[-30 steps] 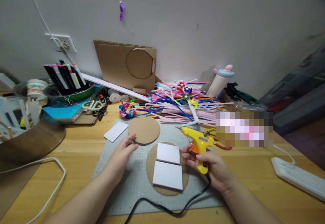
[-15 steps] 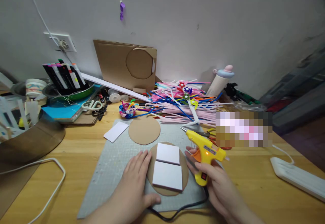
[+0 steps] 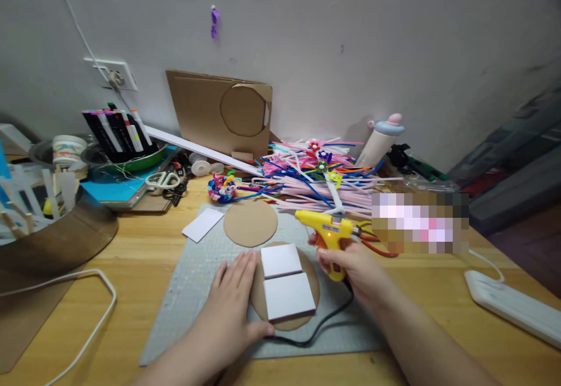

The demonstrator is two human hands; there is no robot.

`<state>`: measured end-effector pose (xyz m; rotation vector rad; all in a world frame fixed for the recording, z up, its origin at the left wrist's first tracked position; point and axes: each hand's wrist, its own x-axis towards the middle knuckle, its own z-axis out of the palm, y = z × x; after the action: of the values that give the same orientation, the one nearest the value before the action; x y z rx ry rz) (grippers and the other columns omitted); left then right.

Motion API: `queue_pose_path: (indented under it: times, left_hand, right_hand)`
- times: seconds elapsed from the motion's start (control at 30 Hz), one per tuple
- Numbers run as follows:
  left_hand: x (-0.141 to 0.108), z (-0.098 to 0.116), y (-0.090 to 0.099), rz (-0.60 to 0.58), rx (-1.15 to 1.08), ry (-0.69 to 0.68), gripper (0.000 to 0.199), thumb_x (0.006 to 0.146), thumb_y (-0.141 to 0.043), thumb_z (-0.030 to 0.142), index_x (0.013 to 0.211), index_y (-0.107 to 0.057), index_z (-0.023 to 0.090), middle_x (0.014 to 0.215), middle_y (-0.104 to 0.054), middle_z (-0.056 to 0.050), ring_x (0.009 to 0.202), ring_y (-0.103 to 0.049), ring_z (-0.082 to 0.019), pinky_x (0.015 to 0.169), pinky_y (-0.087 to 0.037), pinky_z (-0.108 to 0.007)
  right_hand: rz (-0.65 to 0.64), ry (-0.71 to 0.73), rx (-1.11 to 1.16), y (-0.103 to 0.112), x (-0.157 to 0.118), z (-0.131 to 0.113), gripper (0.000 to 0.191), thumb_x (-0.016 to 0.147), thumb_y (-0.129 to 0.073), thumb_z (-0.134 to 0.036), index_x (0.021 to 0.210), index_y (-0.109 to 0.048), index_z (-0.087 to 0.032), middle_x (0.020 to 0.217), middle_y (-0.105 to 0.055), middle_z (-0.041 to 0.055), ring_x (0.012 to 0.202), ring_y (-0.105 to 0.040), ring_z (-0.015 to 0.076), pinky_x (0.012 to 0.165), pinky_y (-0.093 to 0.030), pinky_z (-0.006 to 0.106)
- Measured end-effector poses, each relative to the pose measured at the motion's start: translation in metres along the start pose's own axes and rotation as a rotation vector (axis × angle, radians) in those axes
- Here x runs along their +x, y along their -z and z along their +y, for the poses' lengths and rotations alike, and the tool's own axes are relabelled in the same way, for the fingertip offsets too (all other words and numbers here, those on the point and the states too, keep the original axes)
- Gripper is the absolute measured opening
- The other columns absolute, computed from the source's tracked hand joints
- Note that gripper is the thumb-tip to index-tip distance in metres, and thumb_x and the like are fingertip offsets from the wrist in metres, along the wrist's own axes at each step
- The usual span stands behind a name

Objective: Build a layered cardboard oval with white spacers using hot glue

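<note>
We have a cardboard disc [image 3: 258, 299] before us and, up to its right, a glue gun [image 3: 332, 237] pointing left.
Our left grip [image 3: 233, 298] lies open on the gray mat [image 3: 184, 310], fingers at the disc's left edge; on the disc sit two white pieces [image 3: 290, 295], one beyond the other. The glue gun is over the mat's far right part, its barrel's long axis running nearly left to right, and our right grip [image 3: 357, 269] is closed around its handle. Compared with half a second ago, the barrel lies flatter across our view and farther left, and the white pieces are turned slightly counterclockwise.
</note>
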<state>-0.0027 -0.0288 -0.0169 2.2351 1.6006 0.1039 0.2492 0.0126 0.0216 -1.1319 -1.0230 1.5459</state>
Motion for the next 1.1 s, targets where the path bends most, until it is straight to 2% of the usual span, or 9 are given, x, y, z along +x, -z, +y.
queue_pose_path:
  times: [0.1,0.2,0.3,0.47,0.6,0.73,0.87,1.0,1.1]
  left_hand:
    - [0.016,-0.005,0.013,-0.056,0.02,-0.032,0.122,0.048,-0.081,0.057,0.148,-0.026,0.014,0.156,-0.017,-0.019,0.145,-0.014,-0.035,0.116,-0.009,-0.055]
    - [0.023,-0.011,0.019,-0.063,0.028,-0.061,0.119,0.046,-0.08,0.059,0.146,-0.033,0.015,0.156,-0.021,-0.019,0.144,-0.016,-0.035,0.116,-0.007,-0.055]
    - [0.021,-0.018,0.016,-0.017,0.006,-0.081,0.107,0.055,-0.078,0.057,0.146,-0.034,0.021,0.156,-0.024,-0.015,0.144,-0.018,-0.034,0.116,-0.008,-0.055]
    - [0.017,-0.026,0.011,0.025,-0.04,-0.111,0.081,0.068,-0.073,0.046,0.142,-0.04,0.032,0.155,-0.03,-0.009,0.142,-0.024,-0.033,0.114,-0.016,-0.056]
    - [0.016,-0.023,0.013,-0.012,-0.036,-0.098,0.08,0.07,-0.072,0.042,0.143,-0.039,0.032,0.155,-0.03,-0.009,0.142,-0.023,-0.032,0.114,-0.015,-0.056]
    - [0.014,-0.02,0.014,-0.034,-0.039,-0.092,0.079,0.074,-0.068,0.042,0.144,-0.036,0.03,0.155,-0.029,-0.009,0.143,-0.021,-0.031,0.115,-0.014,-0.055]
    - [0.012,-0.019,0.014,-0.042,-0.054,-0.087,0.079,0.073,-0.067,0.043,0.145,-0.036,0.029,0.155,-0.028,-0.009,0.144,-0.02,-0.031,0.115,-0.012,-0.055]
    - [0.012,-0.018,0.015,-0.05,-0.049,-0.085,0.079,0.073,-0.067,0.044,0.144,-0.037,0.028,0.156,-0.027,-0.009,0.144,-0.02,-0.031,0.116,-0.012,-0.054]
    - [0.012,-0.018,0.015,-0.045,-0.048,-0.086,0.077,0.074,-0.067,0.044,0.144,-0.038,0.028,0.155,-0.029,-0.009,0.144,-0.02,-0.03,0.116,-0.012,-0.054]
  right_hand:
    - [-0.022,-0.008,-0.323,0.013,-0.01,0.003,0.037,0.082,-0.063,-0.051,0.084,-0.067,-0.014,0.052,-0.052,-0.0029,0.045,-0.045,0.0107,0.045,-0.032,0.023]
    - [0.063,-0.026,-0.483,0.017,-0.016,0.015,0.046,0.081,-0.057,-0.062,0.082,-0.065,-0.017,0.049,-0.049,-0.0037,0.041,-0.043,0.0119,0.042,-0.031,0.024]
    - [0.062,-0.058,-0.504,0.011,-0.018,0.024,0.041,0.076,-0.065,-0.058,0.087,-0.068,-0.018,0.045,-0.048,-0.0049,0.04,-0.04,0.0123,0.041,-0.03,0.024]
    - [0.016,-0.121,-0.459,-0.01,-0.02,0.022,0.038,0.073,-0.068,-0.052,0.09,-0.067,-0.018,0.049,-0.048,-0.0055,0.042,-0.039,0.0108,0.04,-0.028,0.022]
    - [0.033,-0.083,-0.499,-0.019,-0.019,0.023,0.037,0.074,-0.064,-0.054,0.084,-0.066,-0.018,0.05,-0.049,-0.0048,0.042,-0.04,0.0108,0.041,-0.03,0.022]
    - [0.04,-0.017,-0.556,-0.02,-0.017,0.028,0.039,0.078,-0.061,-0.057,0.074,-0.067,-0.019,0.048,-0.048,-0.0033,0.046,-0.046,0.0142,0.048,-0.038,0.025]
    - [0.036,0.016,-0.596,-0.02,-0.014,0.03,0.041,0.078,-0.06,-0.058,0.076,-0.069,-0.019,0.047,-0.048,-0.0023,0.054,-0.052,0.0183,0.055,-0.043,0.028]
    - [0.04,0.046,-0.644,-0.022,-0.008,0.028,0.04,0.083,-0.056,-0.054,0.087,-0.071,-0.017,0.057,-0.059,0.0006,0.063,-0.058,0.0207,0.062,-0.045,0.03]
    - [0.031,0.067,-0.685,-0.024,-0.003,0.026,0.037,0.083,-0.058,-0.049,0.092,-0.072,-0.016,0.075,-0.068,0.0041,0.074,-0.062,0.0231,0.069,-0.046,0.031]
